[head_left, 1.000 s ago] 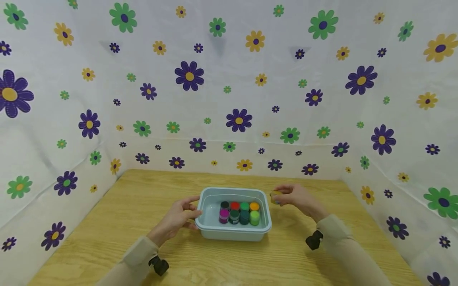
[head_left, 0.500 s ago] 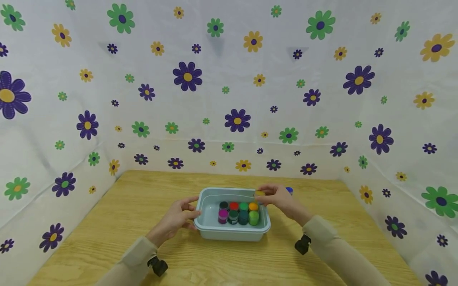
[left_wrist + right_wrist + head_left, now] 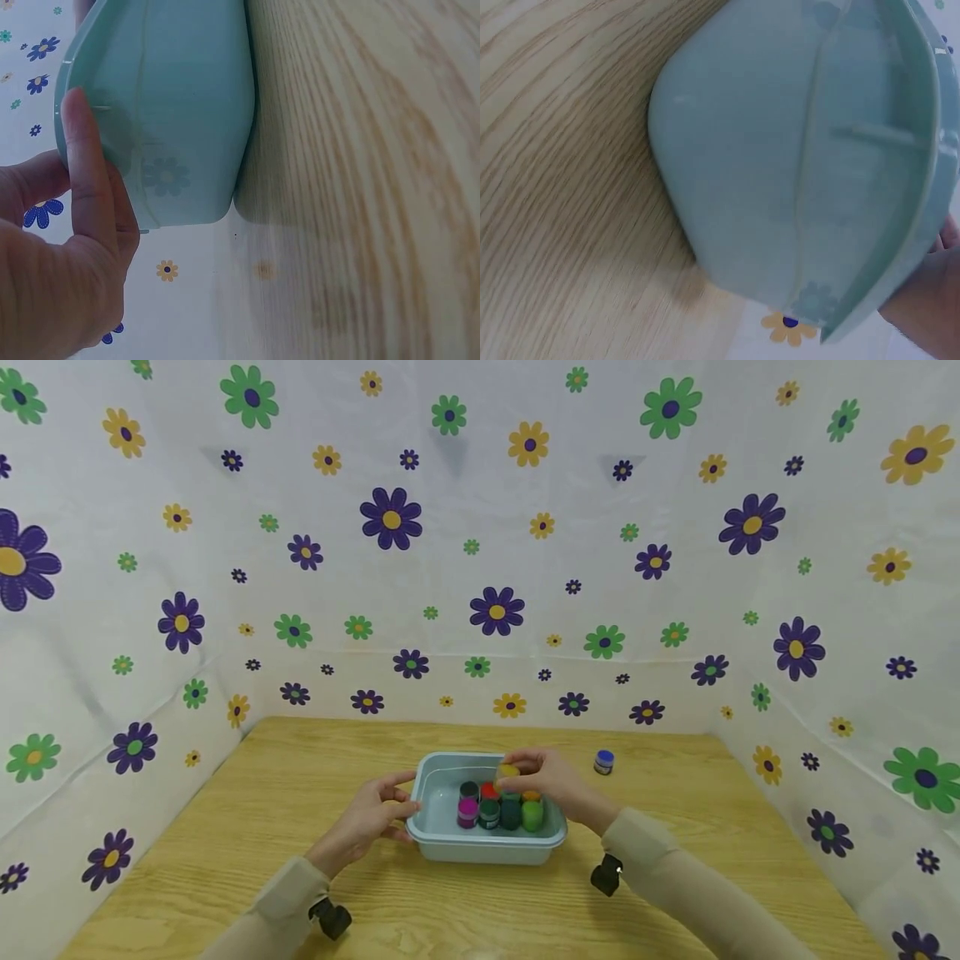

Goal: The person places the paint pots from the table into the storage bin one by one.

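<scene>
My left hand [image 3: 372,817] holds the left end of a light blue plastic tub [image 3: 487,853], its thumb at the rim and fingers along the outer wall [image 3: 187,112]. Over the tub, my right hand [image 3: 551,781] pinches a small yellow-topped paint jar [image 3: 507,772] between thumb and fingers. Below it, several small paint jars stand in two rows, among them a magenta one [image 3: 468,812], a black one [image 3: 469,791], a red one [image 3: 489,791] and a light green one [image 3: 532,815]. In the right wrist view the tub's wall [image 3: 742,150] hides the jars and most of the right hand.
A blue-lidded paint jar [image 3: 603,762] stands alone on the wooden table [image 3: 322,760], behind and to the right of the tub. Flower-patterned white sheeting [image 3: 442,585] encloses the table at the back and sides.
My right hand has carried the yellow-topped jar leftward from beside the tub to above its jars. The blue-lidded jar behind that hand has come into full view. My left hand stays at the tub.
</scene>
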Motion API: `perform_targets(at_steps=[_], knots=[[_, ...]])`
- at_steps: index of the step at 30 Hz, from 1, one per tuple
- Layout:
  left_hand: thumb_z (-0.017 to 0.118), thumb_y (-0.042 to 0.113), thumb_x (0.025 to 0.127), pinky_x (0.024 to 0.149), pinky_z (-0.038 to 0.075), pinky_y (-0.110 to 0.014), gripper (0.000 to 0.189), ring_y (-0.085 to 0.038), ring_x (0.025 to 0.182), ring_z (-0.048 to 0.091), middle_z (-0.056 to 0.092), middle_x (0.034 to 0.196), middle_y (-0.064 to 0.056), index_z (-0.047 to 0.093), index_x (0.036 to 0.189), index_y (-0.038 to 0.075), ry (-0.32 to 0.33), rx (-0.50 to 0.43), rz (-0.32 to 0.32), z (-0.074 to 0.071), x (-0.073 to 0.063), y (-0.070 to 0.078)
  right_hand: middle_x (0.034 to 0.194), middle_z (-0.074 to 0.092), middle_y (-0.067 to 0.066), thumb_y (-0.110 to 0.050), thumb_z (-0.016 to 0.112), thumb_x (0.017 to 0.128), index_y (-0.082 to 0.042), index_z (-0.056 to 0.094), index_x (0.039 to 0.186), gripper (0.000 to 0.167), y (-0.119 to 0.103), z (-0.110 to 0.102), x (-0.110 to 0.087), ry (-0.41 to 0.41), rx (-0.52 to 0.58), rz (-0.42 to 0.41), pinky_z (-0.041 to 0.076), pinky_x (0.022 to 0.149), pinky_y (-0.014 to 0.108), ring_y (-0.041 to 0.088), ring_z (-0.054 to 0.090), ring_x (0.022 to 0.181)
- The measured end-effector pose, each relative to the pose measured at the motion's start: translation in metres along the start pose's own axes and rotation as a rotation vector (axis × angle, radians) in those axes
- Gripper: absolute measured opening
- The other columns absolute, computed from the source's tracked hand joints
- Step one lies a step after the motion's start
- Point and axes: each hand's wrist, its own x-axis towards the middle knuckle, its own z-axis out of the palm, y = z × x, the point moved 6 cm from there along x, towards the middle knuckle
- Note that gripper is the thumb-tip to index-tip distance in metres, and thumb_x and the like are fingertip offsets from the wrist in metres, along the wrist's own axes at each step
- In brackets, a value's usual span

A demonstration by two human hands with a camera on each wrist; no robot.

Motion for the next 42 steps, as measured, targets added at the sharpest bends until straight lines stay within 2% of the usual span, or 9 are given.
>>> perform_targets(at_steps=[2, 9, 11, 14, 18, 25, 31, 38, 42], knots=[[0.068, 0.007, 0.090, 0.063, 0.062, -0.041, 0.062, -0.029, 0.087, 0.065, 0.054, 0.103, -0.016, 0.043, 0.146, 0.005, -0.003, 0.001, 0.004, 0.000, 0.000, 0.000, 0.107, 0.072, 0.004, -0.029, 0.080, 0.083, -0.011, 0.068, 0.114, 0.039, -0.003, 0.007, 0.001, -0.007, -0.010, -0.015, 0.052, 0.084, 0.032, 0.016, 0.059, 0.097], [0.069, 0.007, 0.090, 0.063, 0.062, -0.041, 0.062, -0.025, 0.082, 0.062, 0.052, 0.102, -0.014, 0.043, 0.146, 0.006, -0.004, -0.009, 0.015, 0.000, -0.001, -0.002, 0.104, 0.073, 0.004, -0.024, 0.079, 0.084, -0.006, 0.067, 0.117, 0.039, -0.006, 0.032, 0.010, -0.063, 0.014, -0.072, 0.057, 0.088, 0.032, 0.012, 0.064, 0.094], [0.068, 0.007, 0.091, 0.063, 0.062, -0.041, 0.062, -0.025, 0.081, 0.062, 0.053, 0.102, -0.014, 0.043, 0.146, 0.005, -0.005, -0.010, 0.017, 0.000, 0.000, -0.002, 0.103, 0.073, 0.005, -0.021, 0.078, 0.085, -0.004, 0.066, 0.117, 0.039, -0.008, 0.038, 0.012, -0.081, 0.025, -0.087, 0.057, 0.086, 0.030, 0.011, 0.064, 0.092], [0.068, 0.007, 0.091, 0.063, 0.063, -0.041, 0.062, -0.026, 0.083, 0.063, 0.053, 0.102, -0.015, 0.042, 0.146, 0.004, -0.006, -0.011, 0.017, 0.000, 0.001, -0.002, 0.100, 0.073, 0.006, -0.018, 0.077, 0.086, 0.000, 0.066, 0.116, 0.037, -0.014, 0.049, 0.015, -0.108, 0.020, -0.119, 0.058, 0.082, 0.029, 0.010, 0.064, 0.086], [0.069, 0.006, 0.090, 0.063, 0.063, -0.041, 0.062, -0.030, 0.084, 0.063, 0.054, 0.103, -0.015, 0.043, 0.146, 0.004, -0.006, -0.012, 0.014, 0.000, 0.001, -0.002, 0.099, 0.072, 0.004, -0.018, 0.078, 0.085, 0.000, 0.066, 0.116, 0.038, -0.015, 0.060, 0.017, -0.117, 0.013, -0.117, 0.058, 0.083, 0.033, 0.010, 0.062, 0.085], [0.069, 0.007, 0.090, 0.063, 0.063, -0.039, 0.064, -0.029, 0.085, 0.063, 0.053, 0.105, -0.015, 0.040, 0.147, 0.002, -0.020, -0.009, 0.024, 0.000, 0.000, -0.001, 0.104, 0.071, 0.002, -0.023, 0.079, 0.083, -0.008, 0.068, 0.116, 0.038, -0.018, 0.069, 0.019, -0.115, -0.003, -0.097, 0.056, 0.083, 0.033, 0.012, 0.062, 0.093], [0.067, 0.008, 0.092, 0.064, 0.063, -0.039, 0.063, -0.031, 0.090, 0.066, 0.054, 0.106, -0.016, 0.039, 0.148, 0.003, -0.035, -0.019, 0.023, 0.000, 0.000, 0.000, 0.109, 0.070, 0.002, -0.027, 0.080, 0.083, -0.008, 0.066, 0.120, 0.044, -0.025, 0.073, 0.024, -0.123, -0.011, -0.081, 0.054, 0.090, 0.035, 0.014, 0.061, 0.100], [0.067, 0.007, 0.092, 0.063, 0.063, -0.039, 0.062, -0.032, 0.092, 0.066, 0.053, 0.105, -0.016, 0.041, 0.147, 0.004, -0.025, -0.026, 0.013, 0.000, -0.001, -0.001, 0.107, 0.071, 0.005, -0.023, 0.077, 0.085, -0.004, 0.064, 0.123, 0.044, -0.035, 0.080, 0.034, -0.161, -0.036, -0.094, 0.054, 0.094, 0.049, 0.016, 0.067, 0.086], [0.067, 0.008, 0.091, 0.063, 0.063, -0.039, 0.061, -0.032, 0.092, 0.066, 0.054, 0.104, -0.016, 0.042, 0.146, 0.004, -0.024, -0.026, 0.011, 0.000, 0.000, -0.001, 0.102, 0.071, 0.004, -0.021, 0.077, 0.086, -0.005, 0.067, 0.118, 0.037, -0.042, 0.083, 0.039, -0.145, -0.115, -0.125, 0.058, 0.083, 0.039, 0.012, 0.064, 0.081]])
